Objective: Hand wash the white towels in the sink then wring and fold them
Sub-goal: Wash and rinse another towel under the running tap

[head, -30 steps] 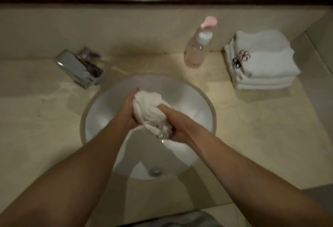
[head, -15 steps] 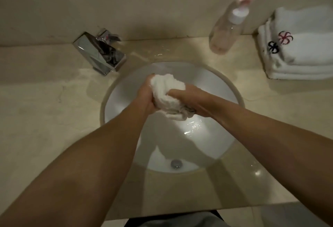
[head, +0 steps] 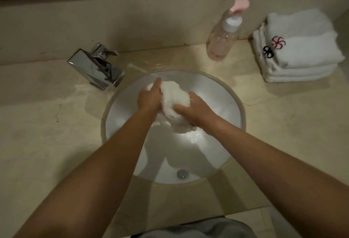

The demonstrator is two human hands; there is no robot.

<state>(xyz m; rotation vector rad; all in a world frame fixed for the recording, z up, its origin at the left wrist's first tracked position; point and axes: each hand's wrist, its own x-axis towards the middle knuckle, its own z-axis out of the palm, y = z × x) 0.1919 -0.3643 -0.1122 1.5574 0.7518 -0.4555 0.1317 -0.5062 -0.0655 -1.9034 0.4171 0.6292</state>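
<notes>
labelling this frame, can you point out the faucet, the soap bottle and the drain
faucet (head: pixel 96 67), head view, on the flat chrome spout top
soap bottle (head: pixel 222 39), head view, on the clear body below the white collar
drain (head: pixel 182 173), head view, on the metal plug

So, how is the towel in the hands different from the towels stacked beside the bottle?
The towel in the hands is bunched into a lump, while the stacked towels are neatly folded. The first is held over the sink, gripped by the left hand and the right hand; the stack rests on the counter. Flower emblems show on the stack, none on the bunched one. Both are white.
</notes>
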